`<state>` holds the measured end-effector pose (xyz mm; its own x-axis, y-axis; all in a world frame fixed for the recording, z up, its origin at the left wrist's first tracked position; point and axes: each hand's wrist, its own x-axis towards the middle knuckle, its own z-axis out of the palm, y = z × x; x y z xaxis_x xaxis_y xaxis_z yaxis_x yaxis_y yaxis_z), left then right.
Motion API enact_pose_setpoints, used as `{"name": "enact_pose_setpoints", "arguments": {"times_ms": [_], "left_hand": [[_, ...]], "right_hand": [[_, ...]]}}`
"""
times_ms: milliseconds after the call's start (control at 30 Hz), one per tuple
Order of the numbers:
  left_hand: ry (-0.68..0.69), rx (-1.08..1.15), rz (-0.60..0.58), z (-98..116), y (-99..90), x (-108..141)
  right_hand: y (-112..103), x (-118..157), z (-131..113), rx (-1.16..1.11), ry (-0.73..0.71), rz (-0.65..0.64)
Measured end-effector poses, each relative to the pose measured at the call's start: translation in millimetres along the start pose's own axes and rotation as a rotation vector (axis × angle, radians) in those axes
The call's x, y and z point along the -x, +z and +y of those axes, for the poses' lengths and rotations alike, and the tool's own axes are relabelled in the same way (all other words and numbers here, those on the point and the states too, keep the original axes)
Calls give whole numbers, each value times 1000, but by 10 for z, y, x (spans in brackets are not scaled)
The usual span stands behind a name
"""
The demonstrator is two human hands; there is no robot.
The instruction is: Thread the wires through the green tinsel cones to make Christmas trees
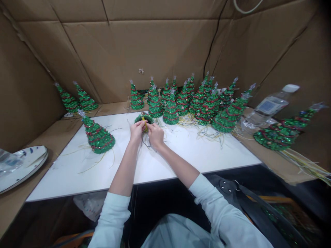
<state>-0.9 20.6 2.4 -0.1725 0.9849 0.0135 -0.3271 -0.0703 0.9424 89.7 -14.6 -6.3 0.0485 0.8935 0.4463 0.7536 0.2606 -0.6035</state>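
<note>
Well, here's how it looks right now: the person's left hand and right hand are both clenched in a tight pinch on a bunch of thin yellow strands, though the fingers hide exactly how those strands are held. The strands rise from a low, glittery dark-green ring-shaped piece, which sits just above the hands near the back edge of a flat white rectangular board. As for what's done, quite a lot, it seems: more than a dozen cone-shaped green tinsel trees with red garlands stand behind that board, like the one at its back centre, and another tilted-looking one sits on the board's left side, with loose yellow wires trailing from its base. What's left is at least the piece in hand, since it's only a short ring and nowhere near the full cone of the others. A clear plastic water bottle stands off the board's right side, and a white plate with blue marks lies off its left side.
</note>
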Motion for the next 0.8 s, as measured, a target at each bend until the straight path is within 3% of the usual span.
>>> {"name": "enact_pose_setpoints", "arguments": {"times_ms": [333,800], "left_hand": [[93,-57,41,-72,30,-7],[168,-153,56,-135,29,-29]], "right_hand": [[25,-18,-30,30,10,10],[-46,-5,-81,163,27,-107]]}}
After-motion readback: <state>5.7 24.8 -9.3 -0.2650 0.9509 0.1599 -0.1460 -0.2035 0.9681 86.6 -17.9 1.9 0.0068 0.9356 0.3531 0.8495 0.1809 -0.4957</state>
